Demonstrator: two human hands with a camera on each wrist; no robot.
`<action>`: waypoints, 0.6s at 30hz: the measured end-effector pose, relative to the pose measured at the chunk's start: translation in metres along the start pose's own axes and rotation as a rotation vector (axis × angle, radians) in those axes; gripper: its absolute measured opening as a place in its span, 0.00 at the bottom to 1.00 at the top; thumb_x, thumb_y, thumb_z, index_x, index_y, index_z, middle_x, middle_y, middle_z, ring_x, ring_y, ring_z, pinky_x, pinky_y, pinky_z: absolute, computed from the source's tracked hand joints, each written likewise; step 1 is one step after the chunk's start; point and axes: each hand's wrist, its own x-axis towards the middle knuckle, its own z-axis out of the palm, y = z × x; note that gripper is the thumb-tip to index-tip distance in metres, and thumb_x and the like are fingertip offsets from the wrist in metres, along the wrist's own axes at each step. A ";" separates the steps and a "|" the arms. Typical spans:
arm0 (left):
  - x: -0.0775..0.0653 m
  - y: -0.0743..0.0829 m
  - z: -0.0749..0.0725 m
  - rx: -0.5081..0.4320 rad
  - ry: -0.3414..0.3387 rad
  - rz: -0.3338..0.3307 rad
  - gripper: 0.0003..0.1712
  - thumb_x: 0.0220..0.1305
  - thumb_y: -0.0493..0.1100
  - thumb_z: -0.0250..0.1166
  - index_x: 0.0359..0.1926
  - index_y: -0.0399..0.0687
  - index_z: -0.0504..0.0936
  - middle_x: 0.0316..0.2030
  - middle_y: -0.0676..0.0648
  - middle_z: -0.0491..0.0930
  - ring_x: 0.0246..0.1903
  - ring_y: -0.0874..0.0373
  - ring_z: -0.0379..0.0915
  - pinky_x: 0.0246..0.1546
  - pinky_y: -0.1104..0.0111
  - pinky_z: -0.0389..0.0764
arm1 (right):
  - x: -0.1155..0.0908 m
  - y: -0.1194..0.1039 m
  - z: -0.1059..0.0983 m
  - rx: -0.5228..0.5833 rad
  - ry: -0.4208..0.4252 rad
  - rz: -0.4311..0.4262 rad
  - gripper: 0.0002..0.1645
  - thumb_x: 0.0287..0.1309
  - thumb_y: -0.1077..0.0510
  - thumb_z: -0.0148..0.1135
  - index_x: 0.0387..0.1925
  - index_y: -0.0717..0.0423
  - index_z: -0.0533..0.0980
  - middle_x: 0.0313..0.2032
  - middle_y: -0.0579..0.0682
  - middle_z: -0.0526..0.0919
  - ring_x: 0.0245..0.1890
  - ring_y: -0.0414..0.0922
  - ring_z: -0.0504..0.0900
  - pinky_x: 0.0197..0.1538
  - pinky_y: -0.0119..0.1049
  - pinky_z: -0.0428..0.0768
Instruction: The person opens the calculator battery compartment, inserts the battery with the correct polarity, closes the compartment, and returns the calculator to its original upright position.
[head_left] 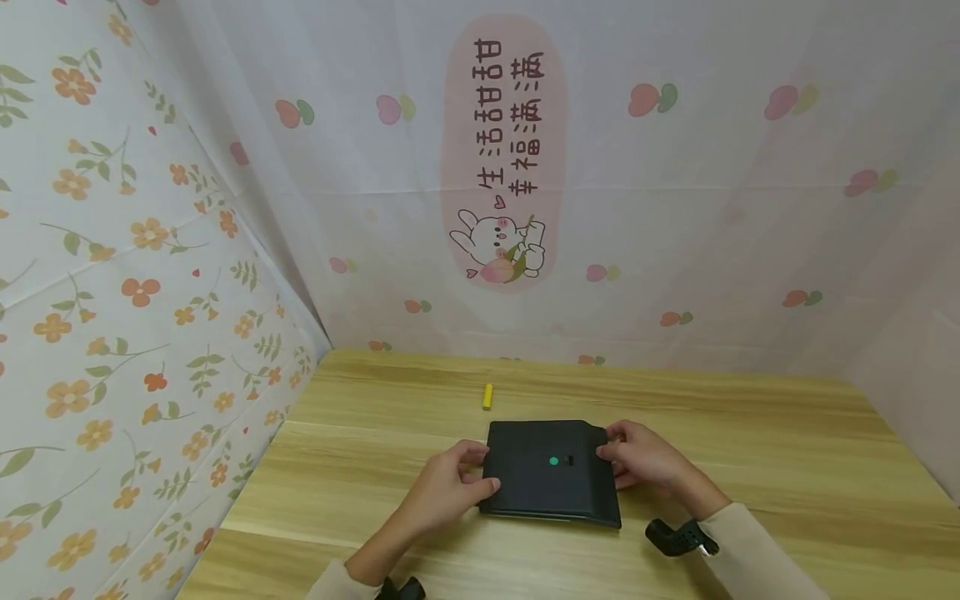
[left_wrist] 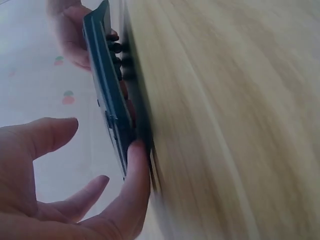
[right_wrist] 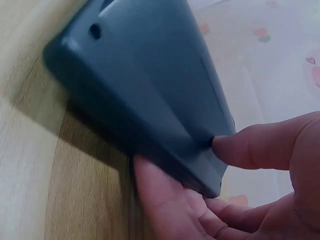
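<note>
A black calculator (head_left: 540, 467) is held face down, just off the table; its back carries a green round sticker and a small slot. Rubbery-looking keys show under it in the left wrist view. My left hand (head_left: 450, 487) is at its left edge; a finger (left_wrist: 135, 170) curls against the lower edge, while the thumb (left_wrist: 52, 134) stands a little away from the back. At the other end my right hand (head_left: 648, 457) pinches the calculator (right_wrist: 145, 85), thumb on the back and fingers underneath. The face is hidden from above.
A small yellow cylinder (head_left: 487, 397), like a battery, lies on the wood-grain table (head_left: 712, 425) behind the calculator. Printed cloth curtains (head_left: 675, 192) hang behind the table and at the left. Black wrist straps (head_left: 675, 537) show near both sleeves.
</note>
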 end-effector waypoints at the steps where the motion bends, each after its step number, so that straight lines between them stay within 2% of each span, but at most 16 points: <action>1: 0.000 0.000 0.000 0.002 0.008 -0.004 0.31 0.69 0.47 0.77 0.67 0.37 0.82 0.58 0.37 0.87 0.49 0.48 0.88 0.48 0.51 0.88 | 0.000 -0.001 0.001 -0.001 0.005 0.001 0.37 0.76 0.64 0.59 0.71 0.85 0.56 0.47 0.68 0.82 0.37 0.52 0.88 0.42 0.50 0.91; 7: 0.003 0.001 0.002 0.014 0.050 -0.020 0.29 0.69 0.48 0.76 0.65 0.39 0.82 0.55 0.38 0.88 0.50 0.44 0.88 0.51 0.46 0.87 | 0.001 -0.002 0.005 -0.017 0.037 0.009 0.36 0.75 0.64 0.61 0.70 0.84 0.59 0.40 0.64 0.82 0.34 0.52 0.88 0.39 0.50 0.91; 18: 0.004 0.003 0.004 -0.003 0.063 -0.037 0.29 0.69 0.49 0.75 0.65 0.38 0.82 0.55 0.38 0.88 0.51 0.43 0.88 0.50 0.46 0.87 | -0.003 -0.005 0.008 -0.071 0.072 0.010 0.34 0.75 0.63 0.63 0.70 0.82 0.63 0.32 0.58 0.77 0.33 0.49 0.84 0.37 0.49 0.90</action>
